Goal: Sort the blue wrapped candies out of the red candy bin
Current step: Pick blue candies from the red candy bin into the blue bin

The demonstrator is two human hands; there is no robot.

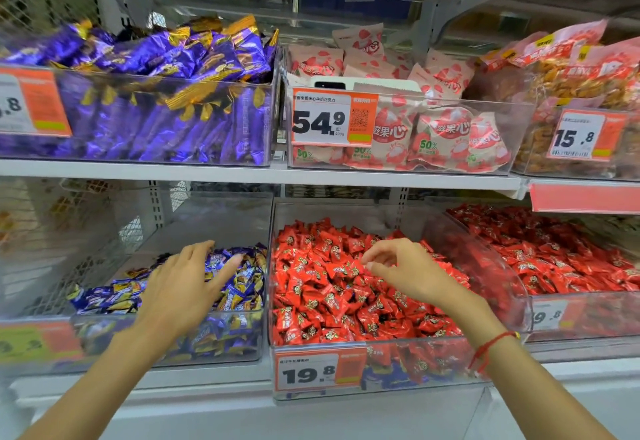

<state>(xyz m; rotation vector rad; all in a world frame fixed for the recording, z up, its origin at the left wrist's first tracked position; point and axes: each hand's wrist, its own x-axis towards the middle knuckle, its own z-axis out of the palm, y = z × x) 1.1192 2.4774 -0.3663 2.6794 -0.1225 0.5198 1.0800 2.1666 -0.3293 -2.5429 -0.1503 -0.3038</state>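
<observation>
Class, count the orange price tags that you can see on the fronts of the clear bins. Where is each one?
6. Top shelf: left tag, 54.9 tag, 15.8 tag. Bottom shelf: left tag, 19.8 tag, right tag, blurred. Others may lie outside the view.

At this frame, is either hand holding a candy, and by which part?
Left hand lies open on the blue candies, holding nothing. Right hand has fingers curled over the red candies; any pinch cannot be told.
</observation>
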